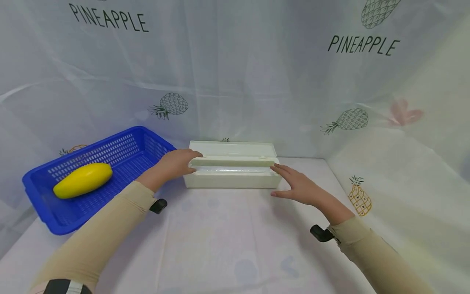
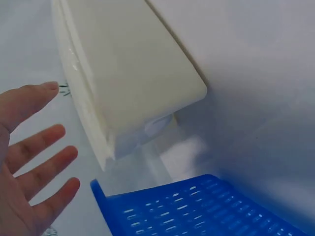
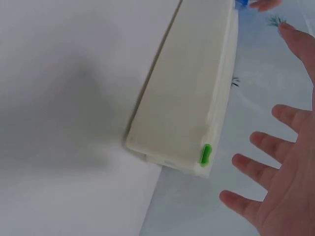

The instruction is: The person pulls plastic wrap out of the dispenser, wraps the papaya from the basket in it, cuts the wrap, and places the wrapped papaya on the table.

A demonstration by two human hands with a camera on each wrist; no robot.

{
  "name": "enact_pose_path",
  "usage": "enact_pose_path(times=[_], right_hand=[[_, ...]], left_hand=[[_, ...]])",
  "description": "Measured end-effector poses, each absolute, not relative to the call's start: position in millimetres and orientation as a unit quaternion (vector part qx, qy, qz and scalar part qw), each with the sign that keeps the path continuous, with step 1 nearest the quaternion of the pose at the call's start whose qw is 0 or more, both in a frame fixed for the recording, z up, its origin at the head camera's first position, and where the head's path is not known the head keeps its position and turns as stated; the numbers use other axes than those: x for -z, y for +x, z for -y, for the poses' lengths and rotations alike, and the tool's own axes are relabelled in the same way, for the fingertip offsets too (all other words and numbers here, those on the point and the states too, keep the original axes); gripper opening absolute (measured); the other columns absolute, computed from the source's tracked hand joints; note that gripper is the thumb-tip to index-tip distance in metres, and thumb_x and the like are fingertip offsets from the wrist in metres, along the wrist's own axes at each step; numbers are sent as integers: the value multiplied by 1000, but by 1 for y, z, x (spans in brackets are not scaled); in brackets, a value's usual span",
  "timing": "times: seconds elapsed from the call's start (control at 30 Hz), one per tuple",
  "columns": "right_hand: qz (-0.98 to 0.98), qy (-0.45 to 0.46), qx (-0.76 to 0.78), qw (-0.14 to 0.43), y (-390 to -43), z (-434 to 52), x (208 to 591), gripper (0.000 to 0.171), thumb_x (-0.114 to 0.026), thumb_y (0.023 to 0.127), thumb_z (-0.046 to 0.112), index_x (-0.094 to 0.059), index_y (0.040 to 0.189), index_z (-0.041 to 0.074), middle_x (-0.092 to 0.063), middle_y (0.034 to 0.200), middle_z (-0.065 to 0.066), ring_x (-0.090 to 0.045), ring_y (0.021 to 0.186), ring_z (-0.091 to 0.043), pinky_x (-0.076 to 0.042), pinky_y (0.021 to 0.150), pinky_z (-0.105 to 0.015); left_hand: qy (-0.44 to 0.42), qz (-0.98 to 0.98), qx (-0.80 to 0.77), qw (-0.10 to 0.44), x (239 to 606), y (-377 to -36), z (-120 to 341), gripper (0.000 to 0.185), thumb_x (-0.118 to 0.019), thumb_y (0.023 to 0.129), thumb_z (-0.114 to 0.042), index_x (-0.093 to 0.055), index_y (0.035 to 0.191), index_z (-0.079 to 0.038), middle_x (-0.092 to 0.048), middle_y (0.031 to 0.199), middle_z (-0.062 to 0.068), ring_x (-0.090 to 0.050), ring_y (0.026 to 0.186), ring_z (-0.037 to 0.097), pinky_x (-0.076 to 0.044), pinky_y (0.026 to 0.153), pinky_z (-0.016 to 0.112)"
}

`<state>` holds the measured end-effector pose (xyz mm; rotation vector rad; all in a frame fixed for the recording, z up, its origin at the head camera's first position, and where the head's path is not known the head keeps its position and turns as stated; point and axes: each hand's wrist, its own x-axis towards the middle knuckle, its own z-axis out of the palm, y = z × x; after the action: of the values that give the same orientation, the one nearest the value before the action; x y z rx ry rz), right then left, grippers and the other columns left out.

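A long white box [image 1: 231, 167] lies across the counter [image 1: 227, 237] at 12 o'clock from the person, close to the pineapple curtain [image 1: 235, 81], and its lid stands open toward the back. The left hand [image 1: 176, 162] rests at the box's left end, with the fingers [image 1: 192, 155] lying relaxed over the top front edge; the left wrist view shows them spread and straight, not gripping. The right hand [image 1: 299, 185] is at the right end of the box, at about 3 o'clock from it, fingers [image 3: 256, 164] spread and open; its fingertips come just beside the corner, but I cannot tell if they touch it. A small green tab [image 3: 205, 154] shows on that end of the box. At 9 o'clock from the box stands a blue basket [image 1: 40, 192] with a yellow fruit [image 1: 83, 180] inside. I judge that the step in hand is to take the box at both ends. The next move, as I judge it, asks both hands to close on the ends evenly, so the box does not turn or slide against the curtain.
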<state>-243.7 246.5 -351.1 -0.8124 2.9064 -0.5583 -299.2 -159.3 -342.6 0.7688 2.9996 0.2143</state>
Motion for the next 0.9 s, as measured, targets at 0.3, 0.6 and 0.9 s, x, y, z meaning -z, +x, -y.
enact_pose_path(times=[0.3, 0.6, 0.9], right_hand=[[-940, -260, 221, 29, -280, -245, 352, 71, -73, 86, 39, -47, 144, 8, -43, 147, -15, -34, 137, -37, -31, 108, -56], [-928, -261, 263, 37, -317, -245, 367, 39, -70, 90, 11, -63, 127, 3, -59, 130, -14, -45, 129, -36, -36, 105, -54], [-931, -226, 280, 61, -342, -240, 376, 24, -69, 90, 7, -72, 114, 6, -65, 122, -12, -50, 124, -36, -40, 102, -53]], left_hand=[[248, -964, -69, 67, 350, -327, 146, 52, -73, 88, -13, -56, 137, -12, -55, 136, 14, -50, 125, 34, -42, 101, 50], [252, -960, -72, 100, 356, -342, 140, 50, -72, 88, -8, -58, 135, -12, -63, 121, 11, -57, 112, 30, -46, 97, 47], [275, -955, -51, 96, 360, -352, 138, 41, -72, 87, -8, -63, 126, -9, -61, 92, 4, -57, 89, 22, -50, 82, 39]])
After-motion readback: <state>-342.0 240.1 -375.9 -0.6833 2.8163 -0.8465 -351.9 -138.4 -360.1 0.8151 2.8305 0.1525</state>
